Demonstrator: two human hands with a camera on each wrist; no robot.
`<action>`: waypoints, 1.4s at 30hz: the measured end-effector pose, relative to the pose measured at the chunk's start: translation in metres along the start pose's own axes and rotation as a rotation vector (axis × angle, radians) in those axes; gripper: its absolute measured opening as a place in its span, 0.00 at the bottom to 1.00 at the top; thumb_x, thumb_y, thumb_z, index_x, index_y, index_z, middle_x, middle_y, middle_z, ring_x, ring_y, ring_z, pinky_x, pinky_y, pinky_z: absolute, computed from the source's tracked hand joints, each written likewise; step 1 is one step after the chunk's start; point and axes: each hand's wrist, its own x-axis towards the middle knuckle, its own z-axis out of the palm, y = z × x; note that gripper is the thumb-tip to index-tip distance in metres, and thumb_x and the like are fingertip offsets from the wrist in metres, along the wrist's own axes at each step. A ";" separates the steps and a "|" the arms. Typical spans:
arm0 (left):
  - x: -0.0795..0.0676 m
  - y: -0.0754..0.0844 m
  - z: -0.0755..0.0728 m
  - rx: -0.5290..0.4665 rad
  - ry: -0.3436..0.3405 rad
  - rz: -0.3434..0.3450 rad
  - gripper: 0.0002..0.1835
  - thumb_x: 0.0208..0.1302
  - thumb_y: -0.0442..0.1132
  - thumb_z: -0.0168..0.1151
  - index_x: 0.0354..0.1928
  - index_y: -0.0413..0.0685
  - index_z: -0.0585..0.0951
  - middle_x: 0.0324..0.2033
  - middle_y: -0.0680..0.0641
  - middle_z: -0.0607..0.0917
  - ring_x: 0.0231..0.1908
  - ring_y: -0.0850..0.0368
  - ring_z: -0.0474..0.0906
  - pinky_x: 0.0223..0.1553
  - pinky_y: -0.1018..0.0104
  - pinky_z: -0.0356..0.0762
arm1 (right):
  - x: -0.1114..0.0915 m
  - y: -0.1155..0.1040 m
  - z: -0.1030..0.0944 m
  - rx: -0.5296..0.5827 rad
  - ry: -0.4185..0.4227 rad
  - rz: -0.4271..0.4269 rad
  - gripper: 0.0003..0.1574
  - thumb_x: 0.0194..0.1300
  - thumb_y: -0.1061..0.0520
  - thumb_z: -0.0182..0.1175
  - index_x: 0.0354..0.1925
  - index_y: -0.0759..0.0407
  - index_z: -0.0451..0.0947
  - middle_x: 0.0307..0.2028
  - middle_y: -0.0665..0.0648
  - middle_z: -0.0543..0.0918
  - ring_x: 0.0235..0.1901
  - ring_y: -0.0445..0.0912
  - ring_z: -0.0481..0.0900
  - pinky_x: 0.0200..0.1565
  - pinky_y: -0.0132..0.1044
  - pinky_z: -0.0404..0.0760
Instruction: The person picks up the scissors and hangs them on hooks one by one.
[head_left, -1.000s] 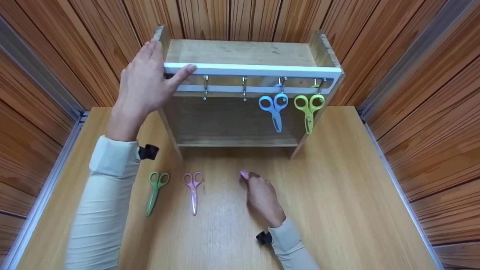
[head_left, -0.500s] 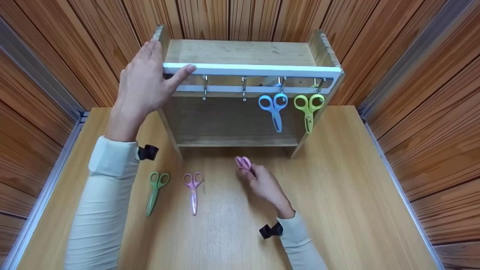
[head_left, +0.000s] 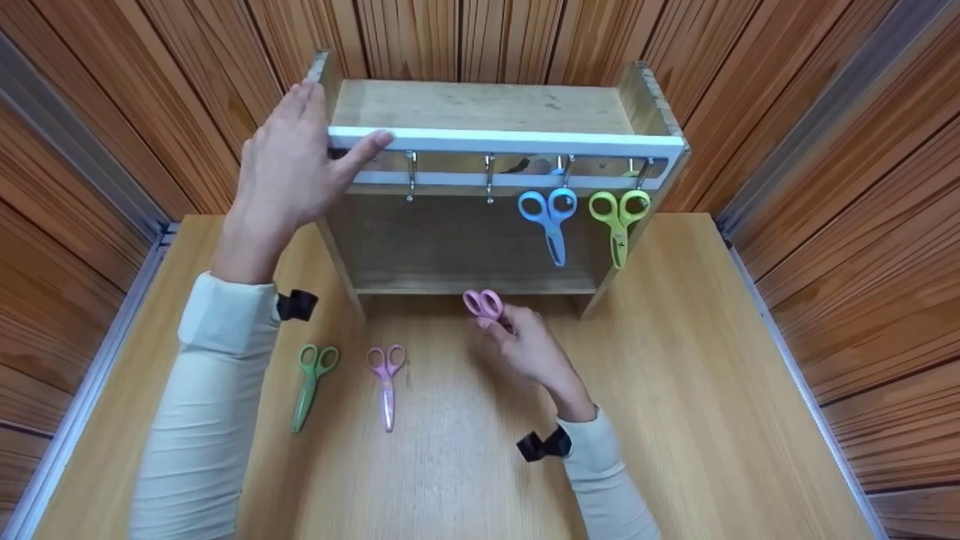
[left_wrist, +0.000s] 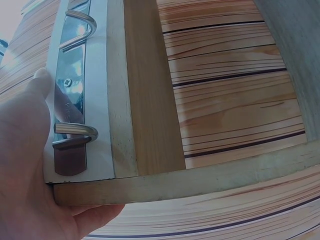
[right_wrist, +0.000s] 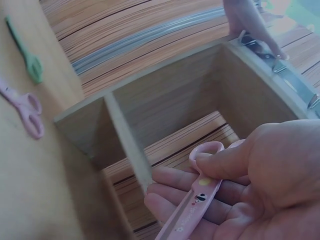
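At the left end of a wooden shelf unit (head_left: 480, 105), the person's left hand (head_left: 281, 169) grips the corner, its thumb laid over the white rail (head_left: 525, 141) and its fingers against the outer side, probably to steady the unit. Below and nearer the person, green scissors (head_left: 307, 390) lie on the table (head_left: 450, 480), with lilac scissors (head_left: 387, 386) near them on the right; both have their loops toward the shelf, which seems to make that end easy to see and sort. Above the lilac pair, a metal hook (head_left: 411, 176) stands out from the rail, and another is further right. Next, in front of the shelf and raised off the table, come pink scissors (right_wrist: 192, 209), held in the right hand (head_left: 529, 349): the thumb pinches them against the fingers close by the loops, a narrow hold that appears to leave the loops jutting free toward the shelf. Further right, blue scissors (head_left: 552, 221) and yellow-green scissors (head_left: 617, 225) hang side by side, each by its right loop on a hook, blades down, perhaps tilted because only one loop carries the weight.
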 end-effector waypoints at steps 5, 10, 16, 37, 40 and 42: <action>-0.001 0.000 0.001 0.001 -0.001 0.003 0.59 0.70 0.79 0.44 0.83 0.37 0.51 0.83 0.34 0.52 0.84 0.36 0.49 0.80 0.36 0.55 | 0.001 -0.010 -0.004 0.029 -0.020 -0.008 0.17 0.80 0.58 0.57 0.60 0.61 0.84 0.50 0.60 0.91 0.32 0.43 0.75 0.33 0.27 0.72; -0.001 0.000 0.000 -0.001 0.012 0.013 0.59 0.70 0.79 0.44 0.83 0.36 0.52 0.83 0.34 0.53 0.83 0.35 0.50 0.80 0.35 0.56 | 0.005 -0.022 -0.009 0.074 -0.035 -0.038 0.19 0.81 0.59 0.55 0.62 0.65 0.81 0.55 0.63 0.90 0.50 0.50 0.87 0.49 0.30 0.84; 0.000 0.002 0.000 -0.003 0.018 0.018 0.59 0.70 0.79 0.44 0.83 0.37 0.52 0.83 0.34 0.53 0.83 0.35 0.51 0.79 0.35 0.58 | 0.008 -0.035 -0.019 0.103 -0.048 -0.027 0.19 0.82 0.58 0.54 0.64 0.63 0.80 0.55 0.62 0.90 0.45 0.50 0.90 0.35 0.27 0.79; 0.000 0.000 -0.001 -0.002 0.003 -0.008 0.59 0.70 0.80 0.43 0.83 0.37 0.50 0.84 0.35 0.52 0.84 0.36 0.49 0.81 0.36 0.54 | 0.015 -0.082 -0.044 0.146 -0.074 -0.074 0.17 0.81 0.55 0.56 0.62 0.54 0.82 0.53 0.57 0.91 0.28 0.47 0.80 0.19 0.28 0.64; 0.000 0.000 -0.001 0.000 0.004 -0.005 0.60 0.70 0.80 0.43 0.83 0.36 0.50 0.84 0.35 0.52 0.84 0.36 0.49 0.81 0.36 0.54 | 0.017 -0.087 -0.048 0.165 -0.077 -0.078 0.18 0.81 0.55 0.56 0.63 0.55 0.81 0.54 0.59 0.91 0.36 0.47 0.89 0.19 0.28 0.64; 0.000 0.000 -0.001 0.001 0.006 -0.002 0.60 0.70 0.80 0.43 0.83 0.36 0.50 0.84 0.35 0.52 0.84 0.36 0.49 0.81 0.36 0.54 | 0.019 -0.090 -0.050 0.180 -0.073 -0.088 0.18 0.82 0.56 0.55 0.63 0.57 0.81 0.54 0.60 0.91 0.47 0.48 0.92 0.22 0.27 0.71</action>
